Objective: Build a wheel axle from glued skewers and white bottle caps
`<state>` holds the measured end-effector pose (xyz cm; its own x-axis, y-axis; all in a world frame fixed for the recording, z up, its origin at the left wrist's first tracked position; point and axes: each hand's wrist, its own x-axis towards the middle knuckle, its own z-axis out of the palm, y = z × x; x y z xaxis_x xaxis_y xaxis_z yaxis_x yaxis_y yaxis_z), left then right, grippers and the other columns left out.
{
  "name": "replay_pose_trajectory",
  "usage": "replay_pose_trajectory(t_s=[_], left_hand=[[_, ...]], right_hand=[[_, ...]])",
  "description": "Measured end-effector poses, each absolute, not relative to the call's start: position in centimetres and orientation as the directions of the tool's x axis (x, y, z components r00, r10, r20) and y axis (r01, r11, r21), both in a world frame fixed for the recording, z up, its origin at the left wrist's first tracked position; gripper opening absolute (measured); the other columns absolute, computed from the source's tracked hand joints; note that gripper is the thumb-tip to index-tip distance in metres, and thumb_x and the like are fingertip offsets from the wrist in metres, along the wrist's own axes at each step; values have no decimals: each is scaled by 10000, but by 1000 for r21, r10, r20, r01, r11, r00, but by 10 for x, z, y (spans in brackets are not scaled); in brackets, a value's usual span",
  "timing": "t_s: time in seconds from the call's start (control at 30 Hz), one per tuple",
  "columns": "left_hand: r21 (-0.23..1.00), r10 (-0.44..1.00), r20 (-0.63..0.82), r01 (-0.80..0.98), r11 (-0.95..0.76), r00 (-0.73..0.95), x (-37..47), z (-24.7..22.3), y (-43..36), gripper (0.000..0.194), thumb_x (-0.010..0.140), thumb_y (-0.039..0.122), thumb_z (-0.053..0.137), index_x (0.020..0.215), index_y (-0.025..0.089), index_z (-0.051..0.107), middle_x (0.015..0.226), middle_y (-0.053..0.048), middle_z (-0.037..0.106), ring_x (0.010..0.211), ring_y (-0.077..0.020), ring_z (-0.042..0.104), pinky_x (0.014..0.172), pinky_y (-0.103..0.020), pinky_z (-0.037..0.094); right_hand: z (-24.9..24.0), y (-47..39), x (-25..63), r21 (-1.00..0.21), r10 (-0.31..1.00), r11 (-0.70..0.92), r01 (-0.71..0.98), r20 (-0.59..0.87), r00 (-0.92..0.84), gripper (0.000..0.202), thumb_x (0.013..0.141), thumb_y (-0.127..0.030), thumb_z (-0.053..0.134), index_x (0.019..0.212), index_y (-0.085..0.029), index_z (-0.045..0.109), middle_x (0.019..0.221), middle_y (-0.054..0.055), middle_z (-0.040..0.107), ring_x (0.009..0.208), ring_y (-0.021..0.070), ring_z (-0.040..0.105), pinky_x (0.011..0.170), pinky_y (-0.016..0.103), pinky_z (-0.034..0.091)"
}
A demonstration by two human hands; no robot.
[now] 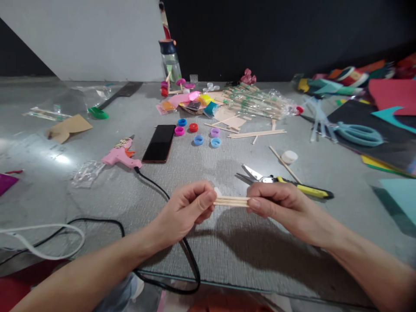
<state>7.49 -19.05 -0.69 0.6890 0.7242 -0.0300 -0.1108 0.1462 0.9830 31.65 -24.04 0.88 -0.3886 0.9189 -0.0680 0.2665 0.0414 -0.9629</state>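
Observation:
Between my two hands a few short wooden sticks (232,201) lie side by side, held level above the table. My left hand (188,207) pinches their left ends between thumb and fingers. The right ends are gripped the same way by my right hand (284,206). A small white piece (217,191) shows by the left fingertips; I cannot tell what it is. Just beyond my right hand lie scissors (260,177) with their blades apart and a yellow-and-black handle. A loose stick (284,164) and a white cap (289,157) rest behind them.
To the left are a pink glue gun (121,157), its black cord (156,186) running under my left arm, and a black phone (159,144). Coloured bottle caps (198,140) and wooden sticks (256,134) lie mid-table. A bottle (170,60) stands behind; coloured sheets (393,97) are at right.

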Motion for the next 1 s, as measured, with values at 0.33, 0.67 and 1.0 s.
replay_pose_trajectory(t_s=[0.33, 0.67, 1.0], left_hand=[[799, 761, 294, 289, -528, 578, 78, -1, -193, 358, 1066, 287, 414, 727, 185, 463, 627, 58, 461, 565, -72, 434, 543, -224, 322], [671, 718, 361, 369, -644, 596, 77, -9, -191, 351, 1052, 220, 431, 707, 195, 373, 616, 61, 402, 549, -81, 384, 526, -239, 284], [837, 785, 282, 259, -483, 552, 75, -7, -189, 392, 1072, 303, 408, 696, 194, 382, 594, 71, 354, 522, -70, 336, 490, -224, 275]], right_hand=[[11, -243, 311, -882, 946, 179, 435, 33, -323, 319, 1033, -354, 502, 757, -204, 556, 654, -54, 430, 601, 104, 380, 537, 259, 286], [5, -244, 307, -874, 944, 187, 448, 34, -327, 324, 1033, -328, 488, 739, -196, 525, 652, -58, 415, 603, 100, 375, 545, 252, 293], [12, -240, 318, -919, 927, 194, 343, 56, -372, 250, 1004, -388, 576, 843, -202, 624, 712, -39, 530, 631, 107, 449, 566, 247, 346]])
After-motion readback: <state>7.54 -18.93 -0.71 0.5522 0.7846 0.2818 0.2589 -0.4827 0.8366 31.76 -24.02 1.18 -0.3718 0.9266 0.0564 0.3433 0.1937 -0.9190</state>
